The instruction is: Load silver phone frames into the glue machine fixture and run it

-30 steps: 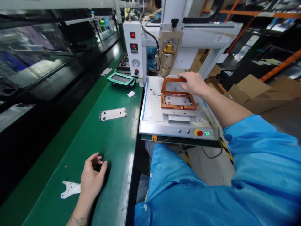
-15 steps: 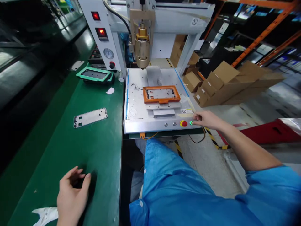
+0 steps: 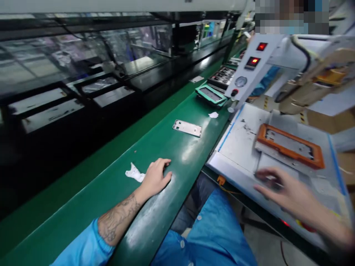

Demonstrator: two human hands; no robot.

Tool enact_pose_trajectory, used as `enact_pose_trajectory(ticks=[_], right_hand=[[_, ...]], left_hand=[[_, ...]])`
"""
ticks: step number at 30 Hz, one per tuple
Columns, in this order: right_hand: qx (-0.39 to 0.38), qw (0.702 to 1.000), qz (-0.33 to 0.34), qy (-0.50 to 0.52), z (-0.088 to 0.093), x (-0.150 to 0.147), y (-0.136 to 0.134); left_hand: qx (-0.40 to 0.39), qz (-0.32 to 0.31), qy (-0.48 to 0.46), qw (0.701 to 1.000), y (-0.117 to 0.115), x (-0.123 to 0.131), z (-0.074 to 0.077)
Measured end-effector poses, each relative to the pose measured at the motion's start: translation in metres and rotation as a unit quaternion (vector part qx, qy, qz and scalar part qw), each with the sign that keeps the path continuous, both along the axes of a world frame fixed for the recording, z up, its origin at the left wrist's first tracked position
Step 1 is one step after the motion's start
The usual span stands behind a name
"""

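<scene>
My left hand (image 3: pixel 157 176) rests on the green bench (image 3: pixel 163 147) with its fingers loosely apart and nothing in them. Part of a crumpled white cloth or paper (image 3: pixel 134 172) shows beside it. Farther up the bench lies a flat silver phone frame (image 3: pixel 187 128), touched by neither hand. My right hand (image 3: pixel 288 190), somewhat blurred, hovers over the front of the white machine base (image 3: pixel 235 136), thumb and fingers apart, holding nothing. Just beyond that hand sits an orange fixture (image 3: pixel 318 157) with another phone frame (image 3: pixel 290 144) inside.
A brass-coloured machine head (image 3: pixel 302 94) hangs above the base. The control column (image 3: pixel 246 70) has red displays and a gauge. Green fixtures (image 3: pixel 198 89) and a white scrap (image 3: pixel 213 115) lie near it. A dark conveyor (image 3: pixel 149 81) runs along the bench's left side.
The view has swung left. My right hand has left the green-lit button and moved inward across the machine's front. My left hand stays on the bench near the white cloth or paper.
</scene>
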State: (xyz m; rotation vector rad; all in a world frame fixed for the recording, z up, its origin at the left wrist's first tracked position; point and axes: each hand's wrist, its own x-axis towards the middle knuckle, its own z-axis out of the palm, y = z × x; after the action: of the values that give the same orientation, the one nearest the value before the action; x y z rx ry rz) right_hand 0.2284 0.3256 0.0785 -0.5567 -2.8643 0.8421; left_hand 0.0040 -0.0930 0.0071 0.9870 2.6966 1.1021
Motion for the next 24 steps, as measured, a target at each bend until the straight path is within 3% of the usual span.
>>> enact_pose_trajectory(ticks=[2, 3, 6, 8, 12, 20, 24], right_hand=[[-0.065, 0.993, 0.096, 0.025, -0.002, -0.087, -0.052], [-0.052, 0.992, 0.117, 0.019, -0.006, -0.129, -0.071], [0.019, 0.997, 0.075, -0.005, -0.023, -0.231, -0.092], [0.031, 0.999, 0.027, -0.019, -0.034, -0.275, -0.090], [0.002, 0.999, -0.010, 0.034, -0.046, -0.322, -0.101], [-0.032, 0.990, 0.047, 0.126, -0.059, -0.426, -0.214], [-0.056, 0.981, 0.054, 0.175, -0.068, -0.453, -0.243]], left_hand=[[0.000, -0.009, -0.002, 1.000, -0.001, 0.001, 0.001], [0.000, -0.012, -0.003, 1.000, -0.001, 0.001, 0.002], [-0.001, -0.019, -0.001, 1.000, -0.002, 0.002, 0.005], [-0.003, -0.026, 0.003, 1.000, -0.002, 0.003, 0.006], [0.005, -0.045, 0.011, 0.999, 0.000, 0.003, 0.008], [-0.031, -0.042, -0.008, 0.999, 0.004, 0.004, 0.003], [-0.034, -0.045, -0.011, 0.998, 0.004, 0.002, 0.004]])
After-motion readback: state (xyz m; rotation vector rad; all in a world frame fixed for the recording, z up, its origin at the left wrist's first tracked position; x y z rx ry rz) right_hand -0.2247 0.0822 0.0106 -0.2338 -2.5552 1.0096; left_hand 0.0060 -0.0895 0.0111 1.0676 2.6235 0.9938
